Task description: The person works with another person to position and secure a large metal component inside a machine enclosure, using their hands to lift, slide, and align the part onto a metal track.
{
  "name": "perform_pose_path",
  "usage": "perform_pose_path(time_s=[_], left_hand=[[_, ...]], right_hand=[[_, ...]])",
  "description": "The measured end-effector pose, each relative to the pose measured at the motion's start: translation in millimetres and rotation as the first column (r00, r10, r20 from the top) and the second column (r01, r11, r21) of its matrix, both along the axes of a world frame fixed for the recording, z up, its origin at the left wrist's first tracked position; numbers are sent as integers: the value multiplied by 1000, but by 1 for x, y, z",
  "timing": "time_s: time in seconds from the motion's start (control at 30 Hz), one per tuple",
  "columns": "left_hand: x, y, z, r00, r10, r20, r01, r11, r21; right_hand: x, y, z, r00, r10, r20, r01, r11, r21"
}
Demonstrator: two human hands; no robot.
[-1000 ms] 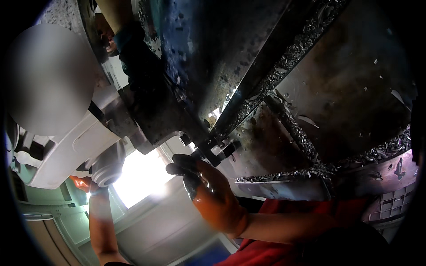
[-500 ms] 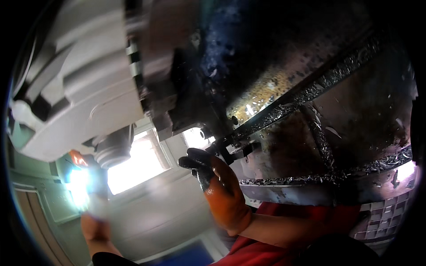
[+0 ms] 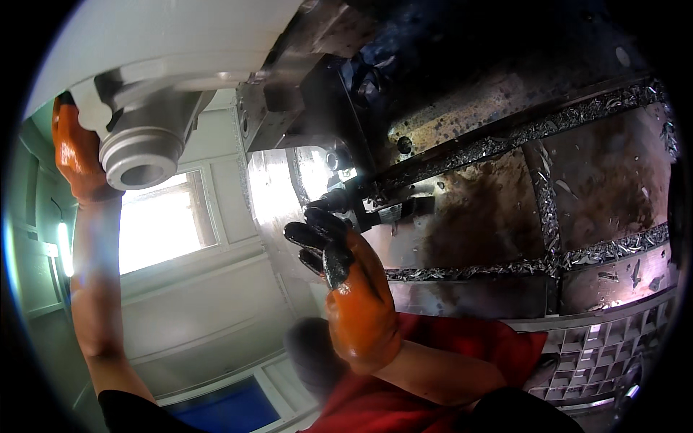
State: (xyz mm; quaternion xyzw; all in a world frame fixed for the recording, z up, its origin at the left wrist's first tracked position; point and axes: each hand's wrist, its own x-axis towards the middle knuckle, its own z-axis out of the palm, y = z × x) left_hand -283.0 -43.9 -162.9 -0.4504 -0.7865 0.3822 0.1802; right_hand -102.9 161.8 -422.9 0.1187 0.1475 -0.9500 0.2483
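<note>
A large pale grey metal casting fills the upper left, with a hollow round end pointing down. My left hand, in an orange glove, is raised against its left side; the fingertips go out of sight behind it. In the middle, my right hand wears an orange glove with dark, oily fingers. Those fingers are loosely bent and apart, with nothing seen between them. Just above its fingertips is a dark cylindrical pin on a black metal fixture; whether they touch I cannot tell.
Stained metal plates on the right have grooves full of metal shavings. Below them lies a pale grid mat. A blocky metal part hangs between casting and fixture. A bright window and light-coloured panels stand on the left.
The casting and my left hand have shifted up in the picture, and the left glove now shows clearly. My right hand stays near the fixture, its fingers spread a little more.
</note>
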Motion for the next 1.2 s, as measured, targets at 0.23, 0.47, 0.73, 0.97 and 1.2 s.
perform_pose_path(time_s=[0.23,0.47,0.73,0.97,1.2], left_hand=[[1,1,-16,997,77,1,-76,976,202],[5,8,-36,956,205,212,-293,726,622],[14,21,-48,869,-66,490,-477,143,867],[24,61,-61,931,255,261,-351,434,830],[0,12,-53,887,83,454,-445,-112,889]], right_hand=[[16,-7,-6,988,-139,69,150,965,-216],[13,-12,-19,957,-225,182,258,948,-185],[-22,-10,-2,849,-384,363,487,836,-254],[-125,-21,-40,799,-140,-585,506,683,527],[-217,-45,-34,978,-183,-95,205,916,344]])
